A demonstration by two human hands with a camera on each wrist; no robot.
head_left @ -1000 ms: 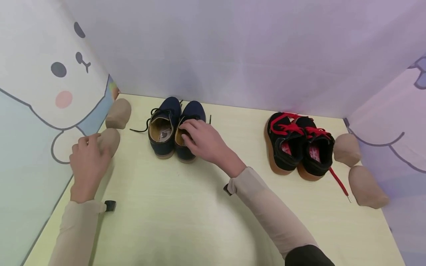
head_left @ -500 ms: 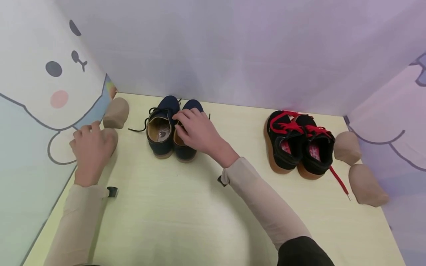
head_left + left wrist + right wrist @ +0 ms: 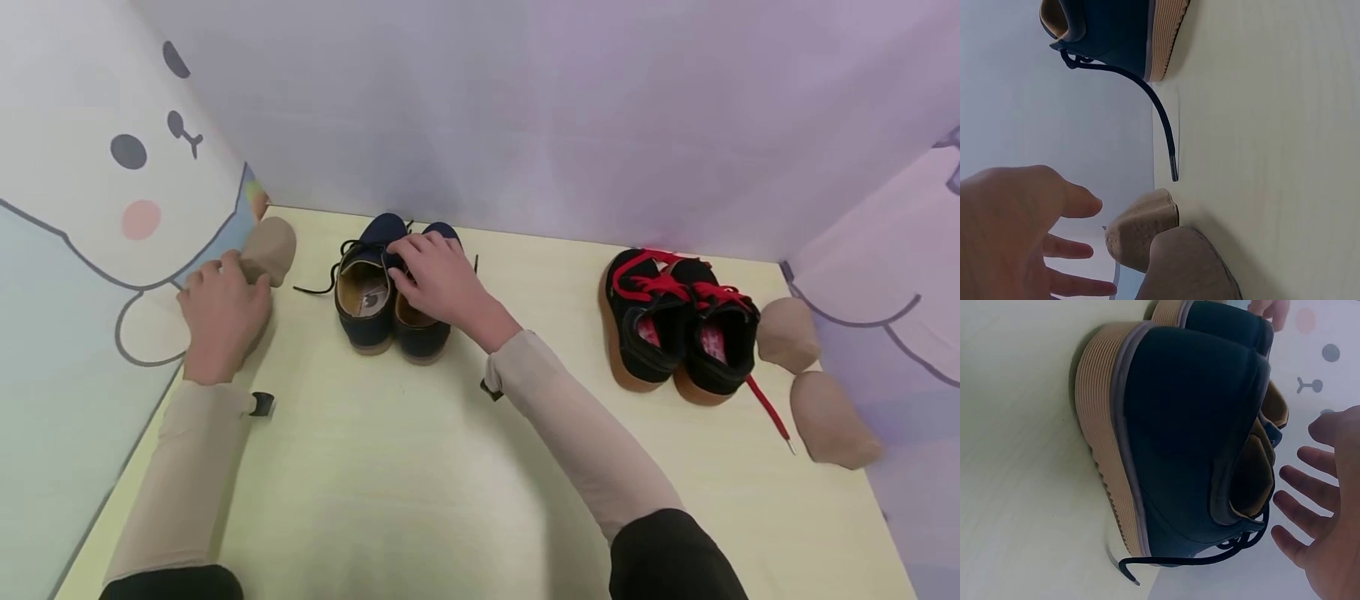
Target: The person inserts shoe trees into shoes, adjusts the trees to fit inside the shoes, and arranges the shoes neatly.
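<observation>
A pair of navy lace-up shoes [image 3: 367,333] stands side by side at the back, heels toward me. Over the right-hand shoe [image 3: 1191,412], my right hand [image 3: 444,282] hovers, its fingers spread apart from it in the right wrist view. My left hand [image 3: 223,315] is held above the left edge of the table, fingers loosely bent around nothing. Beneath it lies a brown, toe-shaped block [image 3: 1188,269], perhaps a shoe filler, mostly hidden in the head view. A matching block [image 3: 272,248] lies just beyond, near the left fingertips. Whether those fingertips touch it I cannot tell.
Black shoes with red laces [image 3: 648,367] stand at the right, one lace trailing on the pale table [image 3: 420,467]. Beside them lie two more brown blocks [image 3: 832,421]. Fabric walls [image 3: 525,125] with cartoon prints border the back and sides.
My left hand has moved forward over the nearer brown block toward the farther one. My right hand has shifted slightly forward and left from the right navy shoe's opening.
</observation>
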